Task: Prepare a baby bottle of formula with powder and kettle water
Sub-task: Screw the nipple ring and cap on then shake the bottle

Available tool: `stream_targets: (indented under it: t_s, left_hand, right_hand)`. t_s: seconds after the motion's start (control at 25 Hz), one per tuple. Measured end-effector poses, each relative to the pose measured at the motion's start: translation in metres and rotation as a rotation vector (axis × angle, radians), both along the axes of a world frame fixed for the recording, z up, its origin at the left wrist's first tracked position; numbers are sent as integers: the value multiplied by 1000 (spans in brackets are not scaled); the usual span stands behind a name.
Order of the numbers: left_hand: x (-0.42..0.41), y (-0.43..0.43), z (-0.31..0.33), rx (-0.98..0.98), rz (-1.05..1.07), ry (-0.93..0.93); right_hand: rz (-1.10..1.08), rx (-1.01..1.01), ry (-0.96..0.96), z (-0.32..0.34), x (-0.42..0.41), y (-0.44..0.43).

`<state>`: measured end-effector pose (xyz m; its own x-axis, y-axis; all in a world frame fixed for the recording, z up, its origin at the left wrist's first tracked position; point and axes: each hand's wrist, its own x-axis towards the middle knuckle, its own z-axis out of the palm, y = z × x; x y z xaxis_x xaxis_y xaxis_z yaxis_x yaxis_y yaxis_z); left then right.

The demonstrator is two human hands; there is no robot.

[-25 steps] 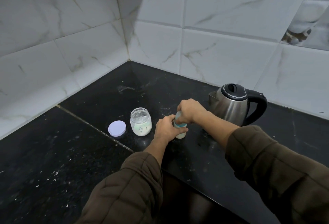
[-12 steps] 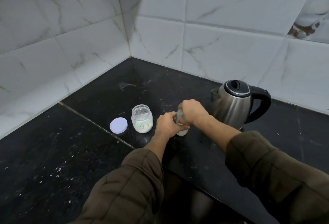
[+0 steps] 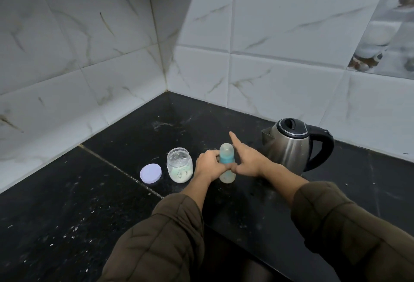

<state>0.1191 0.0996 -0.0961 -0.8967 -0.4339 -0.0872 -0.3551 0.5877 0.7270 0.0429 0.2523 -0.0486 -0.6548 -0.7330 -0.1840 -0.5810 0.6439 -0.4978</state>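
A baby bottle [image 3: 226, 157] with a blue collar and a clear teat stands upright on the black counter [image 3: 89, 203]. My left hand [image 3: 208, 166] grips its body from the left. My right hand [image 3: 247, 159] has come off the top and hovers just right of the bottle, its forefinger stretched out straight; its thumb lies near the bottle's lower part. An open glass jar [image 3: 180, 165] with pale powder in its bottom stands left of the bottle. Its lilac lid [image 3: 150, 173] lies flat beside it. A steel kettle [image 3: 291, 144] with a black handle stands on the right.
White marble-look tiled walls meet in a corner behind the counter. A pale seam [image 3: 116, 167] crosses the counter diagonally left of the lid. White specks are scattered over the near left part of the counter.
My right hand has let go of the bottle's top and spread open to the right, uncovering the teat. My left hand keeps its grip. The view has tilted upward.
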Motion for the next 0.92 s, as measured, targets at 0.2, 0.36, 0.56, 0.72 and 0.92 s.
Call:
stream_targets:
  t_s: [0.2, 0.36, 0.56, 0.72, 0.92]
  left_hand:
    - [-15, -8, 34, 9, -5, 104]
    - [-18, -15, 58, 42, -2, 185]
    - [-11, -34, 65, 175, 87, 315]
    - [-7, -47, 66, 163, 222, 314]
    - [-13, -48, 68, 31, 333, 259]
  right_hand:
    - [-46, -185, -2, 4, -2, -7]
    - [-61, -322, 165, 13, -4, -18]
    - [-1, -416, 226, 37, -10, -23]
    - [-347, -773, 146, 62, -34, -26]
    - [-426, -1053, -337, 83, -34, -36]
